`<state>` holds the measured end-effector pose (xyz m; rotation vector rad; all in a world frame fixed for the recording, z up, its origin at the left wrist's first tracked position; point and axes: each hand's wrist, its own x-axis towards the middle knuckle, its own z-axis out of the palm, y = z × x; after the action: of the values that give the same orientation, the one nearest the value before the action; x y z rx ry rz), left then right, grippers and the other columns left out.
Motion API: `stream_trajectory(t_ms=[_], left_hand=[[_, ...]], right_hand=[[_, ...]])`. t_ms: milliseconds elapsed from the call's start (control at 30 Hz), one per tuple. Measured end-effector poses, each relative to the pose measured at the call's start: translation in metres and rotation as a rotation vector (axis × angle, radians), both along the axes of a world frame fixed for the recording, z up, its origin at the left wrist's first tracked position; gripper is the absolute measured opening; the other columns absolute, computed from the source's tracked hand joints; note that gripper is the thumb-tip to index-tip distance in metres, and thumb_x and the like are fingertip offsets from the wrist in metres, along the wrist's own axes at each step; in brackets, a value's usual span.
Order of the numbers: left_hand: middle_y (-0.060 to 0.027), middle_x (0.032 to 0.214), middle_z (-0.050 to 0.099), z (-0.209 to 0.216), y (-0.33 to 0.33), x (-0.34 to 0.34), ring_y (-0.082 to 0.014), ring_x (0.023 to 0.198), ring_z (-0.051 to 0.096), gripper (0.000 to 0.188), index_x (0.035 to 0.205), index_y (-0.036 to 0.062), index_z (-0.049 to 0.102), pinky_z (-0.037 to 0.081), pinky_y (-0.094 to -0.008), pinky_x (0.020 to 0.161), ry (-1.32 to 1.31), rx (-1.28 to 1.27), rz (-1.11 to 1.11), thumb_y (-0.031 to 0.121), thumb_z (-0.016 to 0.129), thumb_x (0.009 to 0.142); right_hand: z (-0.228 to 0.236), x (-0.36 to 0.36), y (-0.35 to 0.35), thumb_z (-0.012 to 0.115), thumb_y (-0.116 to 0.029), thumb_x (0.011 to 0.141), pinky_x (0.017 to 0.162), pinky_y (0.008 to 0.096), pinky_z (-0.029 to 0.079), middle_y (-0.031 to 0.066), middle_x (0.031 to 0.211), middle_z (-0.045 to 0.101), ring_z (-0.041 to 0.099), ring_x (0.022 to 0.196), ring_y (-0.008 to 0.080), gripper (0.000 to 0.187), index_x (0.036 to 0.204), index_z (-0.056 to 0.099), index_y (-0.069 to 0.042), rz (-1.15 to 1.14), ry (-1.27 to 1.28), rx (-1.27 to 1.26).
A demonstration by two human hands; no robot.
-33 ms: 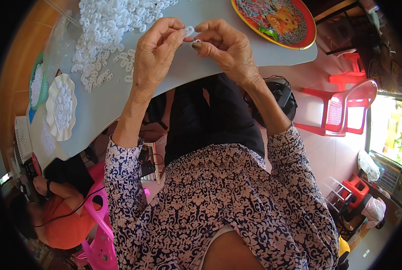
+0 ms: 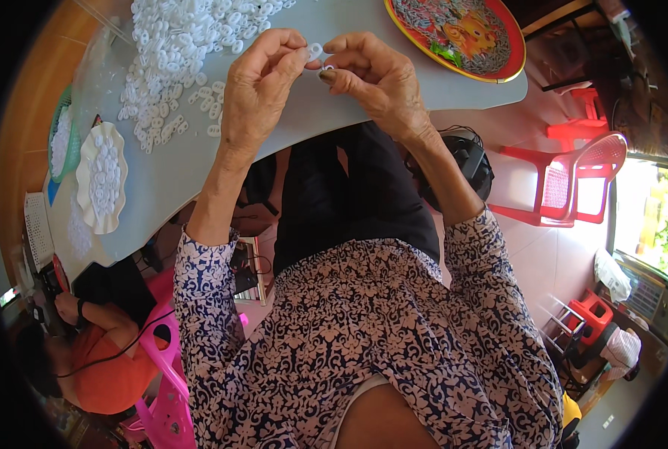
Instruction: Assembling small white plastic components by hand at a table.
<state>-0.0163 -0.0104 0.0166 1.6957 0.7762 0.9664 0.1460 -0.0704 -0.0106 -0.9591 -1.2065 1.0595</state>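
A small white oval piece with holes [image 2: 315, 52] sits at the upper middle of the frame, between the two hands, and against the picture taken just before it has hardly moved. The left hand [image 2: 261, 88] pinches it between thumb and fingertips, the other fingers curled in. The right hand [image 2: 380, 81] is bent close beside it, its thumb and fingers drawn together around a small pale bit [image 2: 327, 68] under the thumb, too small to make out; whether it joins the white piece, I cannot tell. Only the right thumb area seems to differ, by a trace at most, so I judge the work on this piece to be at the same point, with neither hand letting go. Behind the left hand, a heap of white pieces [image 2: 192, 34] fills the upper left of the grey table [image 2: 472, 93], with loose ones scattered below it. A round red tray [image 2: 518, 46] of small grey metal bits lies at the upper right. Toward the left edge, a cream scalloped dish [image 2: 85, 168] and a green basket [image 2: 73, 142] hold more white things. At the lower left sits a person in orange [image 2: 113, 378].
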Motion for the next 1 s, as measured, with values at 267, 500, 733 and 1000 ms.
stream_trajectory(t_ms=[267, 500, 733, 1000], left_hand=[[-0.0034, 0.082, 0.063, -0.005, 0.000, -0.003, -0.0120, 0.081, 0.064, 0.010, 0.097, 0.0032, 0.057, 0.048, -0.0239, 0.068, 0.046, 0.041, 0.043, 0.010, 0.055, 0.089], [-0.0109, 0.078, 0.061, -0.018, 0.013, -0.008, -0.0253, 0.074, 0.061, 0.011, 0.093, 0.0028, 0.057, 0.048, -0.0323, 0.066, 0.338, 0.492, 0.163, 0.002, 0.055, 0.082], [-0.0093, 0.080, 0.060, -0.016, 0.003, -0.004, -0.0276, 0.080, 0.054, 0.010, 0.091, 0.0044, 0.060, 0.045, -0.0354, 0.071, 0.257, 0.556, 0.159, 0.004, 0.058, 0.081], [-0.0057, 0.083, 0.060, -0.020, -0.012, 0.007, -0.0215, 0.079, 0.054, 0.012, 0.093, 0.0035, 0.061, 0.044, -0.0323, 0.069, 0.105, 0.412, 0.172, 0.009, 0.063, 0.082]], right_hand=[[-0.001, 0.000, 0.000, 0.060, -0.005, 0.087, 0.071, 0.0223, 0.050, 0.0063, 0.084, 0.063, 0.058, 0.073, 0.0076, 0.024, 0.109, 0.053, 0.002, -0.024, -0.001, 0.020], [-0.002, -0.002, 0.001, 0.058, -0.005, 0.089, 0.074, 0.0227, 0.051, 0.0085, 0.089, 0.063, 0.061, 0.078, 0.0102, 0.025, 0.111, 0.053, 0.003, -0.042, -0.035, 0.021], [0.001, -0.002, 0.001, 0.054, -0.004, 0.091, 0.074, 0.0234, 0.052, 0.0106, 0.092, 0.064, 0.065, 0.083, 0.0139, 0.022, 0.111, 0.052, 0.004, -0.062, 0.004, 0.005], [-0.003, -0.005, 0.002, 0.054, -0.004, 0.090, 0.071, 0.0237, 0.053, 0.0111, 0.089, 0.066, 0.065, 0.081, 0.0137, 0.019, 0.108, 0.054, 0.004, -0.096, -0.038, 0.038]])
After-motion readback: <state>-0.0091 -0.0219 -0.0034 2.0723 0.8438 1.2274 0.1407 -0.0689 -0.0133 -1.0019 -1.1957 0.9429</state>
